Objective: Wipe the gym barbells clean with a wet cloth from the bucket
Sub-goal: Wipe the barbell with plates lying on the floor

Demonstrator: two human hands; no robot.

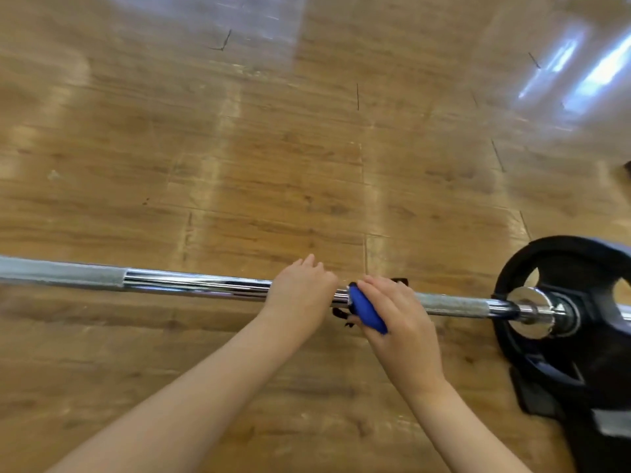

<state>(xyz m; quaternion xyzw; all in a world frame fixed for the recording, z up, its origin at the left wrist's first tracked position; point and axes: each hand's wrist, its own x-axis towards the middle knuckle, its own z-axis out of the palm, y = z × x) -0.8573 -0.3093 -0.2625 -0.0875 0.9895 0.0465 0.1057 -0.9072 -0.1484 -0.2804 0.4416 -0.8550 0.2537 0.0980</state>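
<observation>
A chrome barbell (191, 283) runs left to right across the lower half of the view, with knurled grey sections at the far left and near the right collar. A black weight plate (560, 268) sits on its right end. My left hand (302, 295) rests on top of the bar near its middle, fingers pointing away from me. Just to its right, my right hand (399, 315) grips a blue cloth (367, 310) wrapped against the bar. The cloth's far side is hidden under my fingers.
Glossy wooden floor (273, 148) lies all around, with bright window reflections at the top right. A black stand or base (546, 390) sits under the weight plate at the lower right. No bucket is in view.
</observation>
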